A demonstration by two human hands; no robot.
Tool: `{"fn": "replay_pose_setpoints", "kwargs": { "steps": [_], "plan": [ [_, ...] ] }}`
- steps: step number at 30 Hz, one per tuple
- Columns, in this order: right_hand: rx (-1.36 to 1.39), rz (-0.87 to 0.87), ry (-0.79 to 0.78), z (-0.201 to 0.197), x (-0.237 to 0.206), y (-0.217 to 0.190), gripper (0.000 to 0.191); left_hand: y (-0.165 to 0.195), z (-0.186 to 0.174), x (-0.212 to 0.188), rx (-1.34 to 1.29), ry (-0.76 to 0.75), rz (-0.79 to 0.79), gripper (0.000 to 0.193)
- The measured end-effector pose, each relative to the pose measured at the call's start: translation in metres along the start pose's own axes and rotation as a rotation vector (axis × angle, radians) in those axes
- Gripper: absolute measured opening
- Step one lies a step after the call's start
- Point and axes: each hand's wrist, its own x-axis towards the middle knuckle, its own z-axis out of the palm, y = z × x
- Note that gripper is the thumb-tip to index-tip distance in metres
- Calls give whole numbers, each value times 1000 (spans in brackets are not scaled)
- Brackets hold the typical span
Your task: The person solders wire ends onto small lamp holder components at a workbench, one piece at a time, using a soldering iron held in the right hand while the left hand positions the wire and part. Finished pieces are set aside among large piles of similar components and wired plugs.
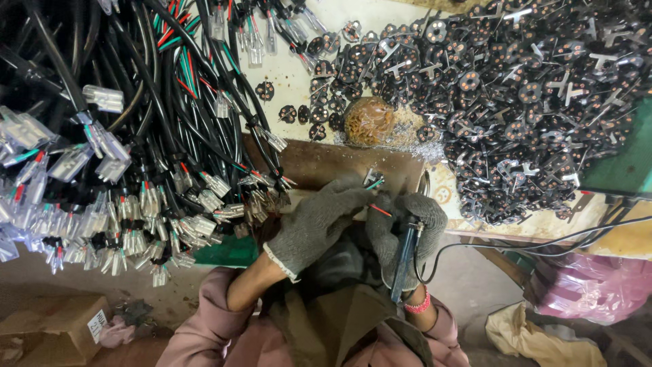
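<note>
Both my hands wear grey knit gloves and meet at the front edge of a brown board (319,163). My left hand (316,221) pinches thin green and red wires (377,197) whose ends touch a small metal terminal part (370,177). My right hand (407,228) grips a blue-handled soldering iron (405,261), its cord running off to the right. The iron's tip is hidden behind the gloves.
A thick bundle of black cables with clear plastic connectors (122,170) hangs at the left. A large heap of small black round parts with metal tabs (516,102) covers the bench at the right. A brownish lump (369,121) sits between them. A cardboard box (54,326) lies at the lower left, a pink bag (591,285) lower right.
</note>
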Motion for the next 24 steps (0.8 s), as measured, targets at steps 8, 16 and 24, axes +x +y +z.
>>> {"fn": "replay_pose_setpoints", "kwargs": {
  "steps": [8,16,24],
  "plan": [
    [371,234,87,9,-24,38,59,-6,5,5,-87,23,-211,15],
    [48,32,-177,-26,8,12,77,-11,6,5,57,6,-155,15],
    [278,395,-171,-5,38,-14,51,0,6,11,104,-33,-164,15]
  ]
}}
